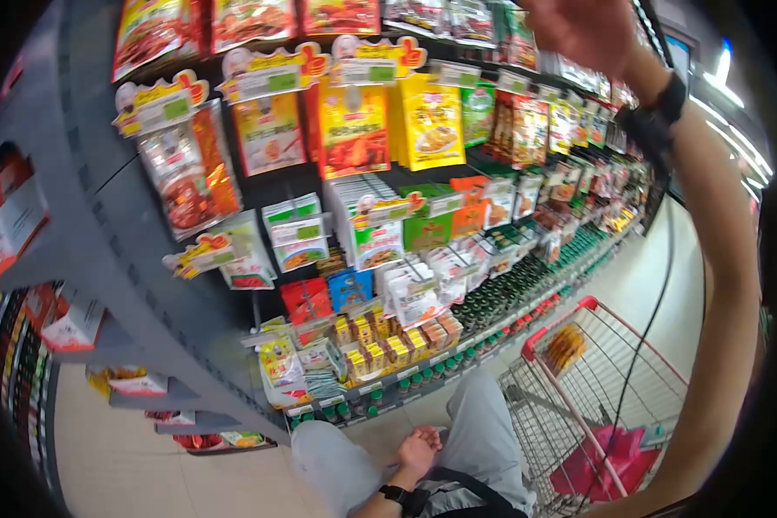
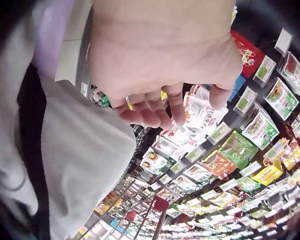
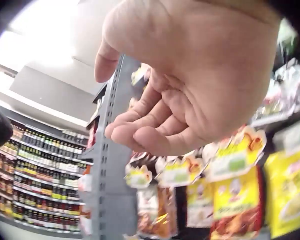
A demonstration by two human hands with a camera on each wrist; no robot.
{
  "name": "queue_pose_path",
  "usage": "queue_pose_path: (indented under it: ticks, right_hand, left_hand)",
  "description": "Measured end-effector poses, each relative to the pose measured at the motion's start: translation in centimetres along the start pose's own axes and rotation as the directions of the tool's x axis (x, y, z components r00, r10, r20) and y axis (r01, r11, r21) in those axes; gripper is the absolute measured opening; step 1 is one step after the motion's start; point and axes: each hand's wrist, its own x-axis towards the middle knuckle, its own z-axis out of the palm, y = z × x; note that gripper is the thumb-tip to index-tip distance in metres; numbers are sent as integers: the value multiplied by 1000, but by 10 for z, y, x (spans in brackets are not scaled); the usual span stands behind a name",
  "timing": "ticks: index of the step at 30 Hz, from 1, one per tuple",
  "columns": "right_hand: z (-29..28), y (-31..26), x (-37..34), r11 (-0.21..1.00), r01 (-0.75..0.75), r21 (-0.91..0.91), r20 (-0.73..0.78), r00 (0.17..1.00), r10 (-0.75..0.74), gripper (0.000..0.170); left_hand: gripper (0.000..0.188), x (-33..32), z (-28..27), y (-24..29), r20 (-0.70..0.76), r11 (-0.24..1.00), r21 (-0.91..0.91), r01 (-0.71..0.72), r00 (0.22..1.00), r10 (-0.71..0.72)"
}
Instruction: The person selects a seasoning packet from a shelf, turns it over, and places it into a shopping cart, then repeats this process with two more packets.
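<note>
My left hand (image 1: 419,451) hangs low over my lap, between my knees, its fingers loosely bent with nothing in them; the left wrist view shows white seasoning packets (image 2: 195,117) behind them. High at the upper right of the head view is my raised right hand (image 1: 583,34), partly cut off by the frame edge. Loosely bent and holding nothing, the right hand's fingers (image 3: 160,117) appear in the right wrist view in front of hanging sauce packets (image 3: 235,200). Yellow packets (image 1: 432,121) and red-and-yellow packets (image 1: 352,129) hang on the upper rack.
A wire shopping cart (image 1: 570,388) with a red rim stands to my right, carrying a pink bag (image 1: 600,466) and an orange-brown packet (image 1: 565,348). The grey shelf upright (image 1: 147,250) runs down on the left. Small boxes (image 1: 397,345) and jars line the lower shelf.
</note>
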Motion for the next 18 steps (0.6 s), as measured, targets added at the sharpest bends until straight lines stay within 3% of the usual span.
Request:
queue_pose_path:
  ticks: [1, 2, 4, 8, 10, 12, 14, 16, 18]
  right_hand:
    - [7, 47, 25, 969, -148, 199, -88, 982, 168, 32]
    - [42, 67, 58, 925, -256, 282, -158, 938, 308, 27]
    - [66, 126, 114, 898, -281, 338, -145, 928, 344, 32]
    - [95, 242, 193, 941, -320, 114, -494, 803, 333, 41]
    - [99, 275, 216, 882, -460, 104, -592, 684, 426, 46]
    - [92, 303, 227, 867, -460, 193, -647, 604, 465, 48]
    - [85, 318, 229, 896, -366, 250, -713, 557, 427, 50]
    - [75, 341, 232, 892, -343, 296, -772, 463, 434, 50]
    - [81, 332, 229, 886, -335, 320, -761, 467, 451, 50]
  left_hand:
    - [38, -3, 2, 2, 6, 1000, -14, -8, 1000, 8]
    - [37, -6, 4, 2, 11, 1000, -28, -12, 1000, 13]
    - [37, -13, 14, 3, 20, 998, -21, -62, 998, 63]
    - [38, -25, 9, 7, -2, 991, -48, -127, 992, 127]
    - [37, -32, 7, 10, 13, 984, -66, -167, 986, 168]
    - [37, -36, 5, 15, 51, 977, -82, -199, 978, 204]
    - [38, -37, 1, 21, 101, 971, -97, -220, 968, 230]
    - [38, -31, -12, 20, 67, 972, -97, -216, 973, 223]
    - [38, -26, -22, 16, 66, 976, -96, -197, 977, 203]
